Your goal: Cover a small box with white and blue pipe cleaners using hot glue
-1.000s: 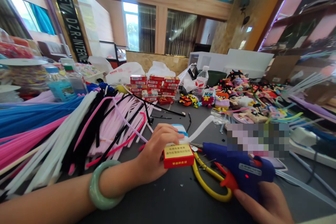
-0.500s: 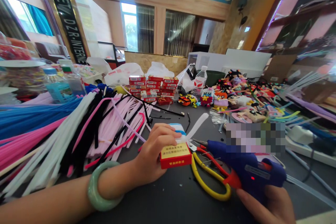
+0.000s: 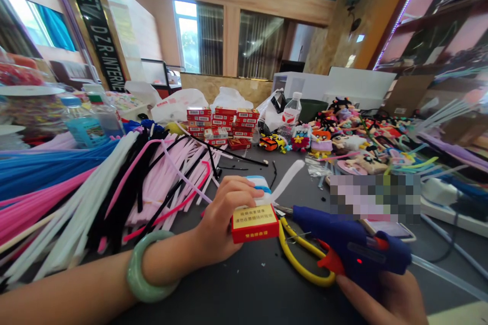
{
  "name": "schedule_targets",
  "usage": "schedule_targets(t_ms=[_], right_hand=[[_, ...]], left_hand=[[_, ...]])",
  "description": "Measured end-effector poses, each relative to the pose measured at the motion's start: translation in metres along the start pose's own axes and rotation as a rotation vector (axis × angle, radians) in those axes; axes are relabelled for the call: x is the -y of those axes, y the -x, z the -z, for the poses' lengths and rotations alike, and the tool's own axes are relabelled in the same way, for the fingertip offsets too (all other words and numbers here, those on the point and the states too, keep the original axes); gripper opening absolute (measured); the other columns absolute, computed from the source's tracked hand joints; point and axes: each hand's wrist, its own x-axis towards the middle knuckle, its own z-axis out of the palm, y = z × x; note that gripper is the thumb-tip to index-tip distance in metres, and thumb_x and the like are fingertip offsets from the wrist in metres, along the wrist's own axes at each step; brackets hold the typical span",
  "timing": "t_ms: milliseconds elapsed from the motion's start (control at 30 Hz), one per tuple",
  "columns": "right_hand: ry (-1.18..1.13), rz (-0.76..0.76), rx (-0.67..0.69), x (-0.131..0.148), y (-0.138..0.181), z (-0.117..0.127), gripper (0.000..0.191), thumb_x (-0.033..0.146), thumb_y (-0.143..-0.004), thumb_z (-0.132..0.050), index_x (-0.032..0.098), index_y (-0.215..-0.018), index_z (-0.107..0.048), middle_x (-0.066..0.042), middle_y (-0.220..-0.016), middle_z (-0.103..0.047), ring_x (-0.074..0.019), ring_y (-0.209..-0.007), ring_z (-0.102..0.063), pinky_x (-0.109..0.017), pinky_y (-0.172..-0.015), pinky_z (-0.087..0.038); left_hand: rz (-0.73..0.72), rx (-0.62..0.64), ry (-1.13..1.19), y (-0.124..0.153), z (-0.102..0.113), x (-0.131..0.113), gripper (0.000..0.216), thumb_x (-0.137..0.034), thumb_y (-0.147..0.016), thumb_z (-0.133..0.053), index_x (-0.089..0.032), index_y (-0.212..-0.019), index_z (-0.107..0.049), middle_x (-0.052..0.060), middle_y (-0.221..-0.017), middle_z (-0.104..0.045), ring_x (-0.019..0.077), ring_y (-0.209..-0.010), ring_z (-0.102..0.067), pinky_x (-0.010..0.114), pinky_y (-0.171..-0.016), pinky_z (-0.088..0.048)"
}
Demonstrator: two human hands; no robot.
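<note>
My left hand [image 3: 224, 218] is closed around a red and yellow cigarette box [image 3: 255, 222], whose far part is wrapped in white and blue fuzzy strips. From the box's far right side a white pipe cleaner [image 3: 288, 181] sticks out. In my right hand [image 3: 385, 292] is a dark blue glue gun [image 3: 343, 236] with an orange trigger and a lit red light. Its nozzle points left, close to the wrapped side of the box; I cannot tell whether it touches. Below the gun, scissors with yellow handles [image 3: 305, 271] lie on the dark table, partly hidden.
Bundles of coloured pipe cleaners [image 3: 160, 183] cover the left side. Stacked red boxes [image 3: 223, 124] stand at the back, beside a clear bottle [image 3: 292, 110]. Several small fuzzy dolls [image 3: 339, 137] crowd the back right. A partly blurred phone [image 3: 392, 230] lies behind the gun.
The glue gun in my right hand has moved slightly left, its nozzle now nearer the wrapped box. My left hand and the box have stayed almost in place.
</note>
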Motion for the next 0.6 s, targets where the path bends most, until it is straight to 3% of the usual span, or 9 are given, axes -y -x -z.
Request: schedule_targets(t_ms=[367, 600], right_hand=[[-0.168, -0.16, 0.068, -0.003, 0.012, -0.003, 0.013, 0.035, -0.074, -0.071, 0.025, -0.081, -0.076, -0.002, -0.064, -0.076, -0.0216, -0.05, -0.071, -0.022, -0.048, -0.059], [-0.227, -0.203, 0.103, -0.002, 0.015, -0.006, 0.015, 0.035, -0.074, -0.07, 0.023, -0.081, -0.075, -0.003, -0.065, -0.076, -0.0218, -0.05, -0.071, -0.022, -0.049, -0.06]], left_hand=[[0.123, 0.022, -0.066, 0.0, 0.001, -0.005, 0.045, -0.006, -0.071, -0.064, -0.017, -0.112, -0.049, 0.008, -0.101, -0.058, 0.0198, -0.099, -0.056, 0.033, -0.086, -0.051], [0.188, -0.002, -0.109, -0.002, 0.002, -0.007, 0.04, -0.01, -0.073, -0.061, -0.019, -0.109, -0.049, 0.007, -0.101, -0.058, 0.0202, -0.096, -0.058, 0.034, -0.083, -0.051]])
